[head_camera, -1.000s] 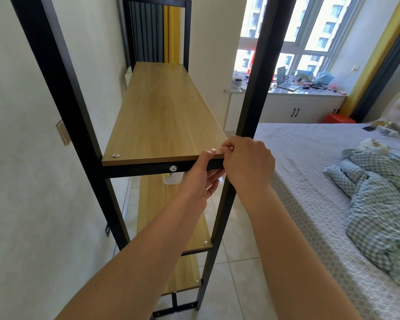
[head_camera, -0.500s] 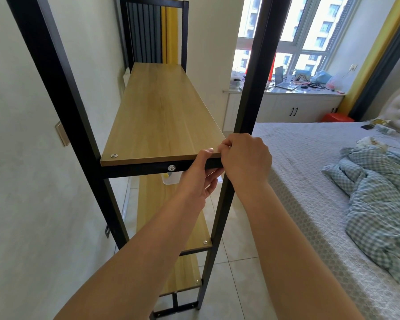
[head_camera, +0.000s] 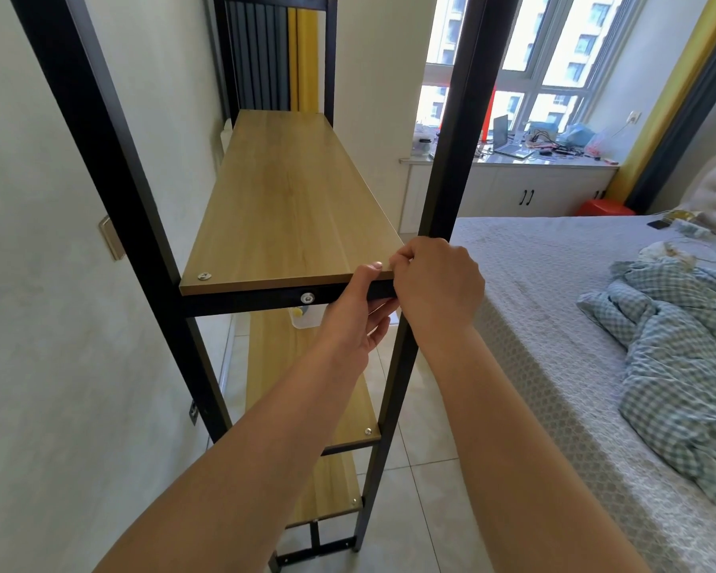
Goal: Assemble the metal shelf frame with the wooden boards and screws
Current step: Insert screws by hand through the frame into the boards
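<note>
The black metal frame stands tall against the wall on my left, with its near right post rising straight in front of me. The top wooden board lies flat on the frame's crossbar, and two lower boards sit beneath it. To my right the bed runs close beside the frame, with a crumpled checked blanket on it. My left hand reaches under the board's near right corner, thumb on the top edge and fingers curled below around board and crossbar. My right hand is curled tight at that same corner by the post, fingertips pinched together on the board's top; I cannot tell what they pinch, as the hand hides it. One screw sits in the board's near left corner, and a bolt shows in the crossbar, just left of my left hand.
</note>
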